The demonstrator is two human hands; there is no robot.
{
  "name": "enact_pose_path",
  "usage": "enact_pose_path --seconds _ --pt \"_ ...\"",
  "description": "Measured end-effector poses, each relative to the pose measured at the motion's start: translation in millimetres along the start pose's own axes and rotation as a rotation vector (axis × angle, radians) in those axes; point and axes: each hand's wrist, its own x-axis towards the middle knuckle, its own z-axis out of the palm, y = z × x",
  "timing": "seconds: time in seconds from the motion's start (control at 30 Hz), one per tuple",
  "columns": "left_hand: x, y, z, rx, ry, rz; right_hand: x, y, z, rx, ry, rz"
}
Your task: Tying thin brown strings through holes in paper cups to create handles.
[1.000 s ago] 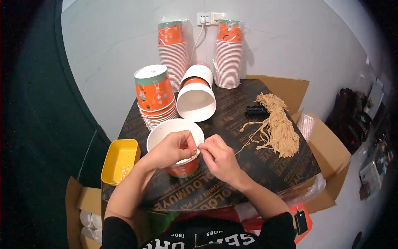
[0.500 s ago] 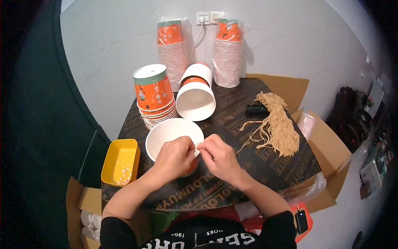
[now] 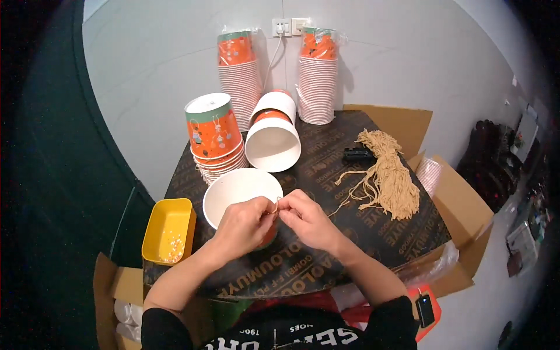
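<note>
My left hand and my right hand meet at the right rim of a paper bucket, white inside, that stands upright near the table's middle. Both hands are closed in a pinch on a thin tan string, which makes a small loop between the fingertips. The left hand covers part of the bucket's rim and side. To the right of my hands lies a bundle of tan strings, with loose ends trailing toward them.
A yellow tray with small white bits stands at the left. Behind the bucket are upside-down nested orange buckets, buckets lying on their side, and two wrapped stacks by the wall. A black object touches the strings. Cardboard boxes flank the table.
My fingertips have drawn closer together, and the string's loop between them has changed shape. The whole view has shifted slightly; the other things stay in place.
</note>
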Motion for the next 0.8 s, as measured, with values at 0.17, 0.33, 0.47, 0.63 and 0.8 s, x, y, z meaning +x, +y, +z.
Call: enact_pose_path --seconds 0.17,0.33,0.47,0.63,0.8 --pt "0 -2 0 -0.013 -0.018 -0.038 -3 -4 6 0.064 0.044 0.169" --pt "3 2 -5 -0.117 -0.048 -0.117 -8 -2 12 -0.102 0.171 -0.087" --pt "3 -2 -6 -0.138 -0.057 -0.181 -15 -10 14 -0.289 0.196 -0.185" --pt "5 -4 -6 -0.058 -0.037 -0.296 -24 -9 15 -0.427 0.104 -0.265" --pt "9 -12 -8 0.042 0.038 -0.386 -33 2 17 -0.392 0.003 -0.283"
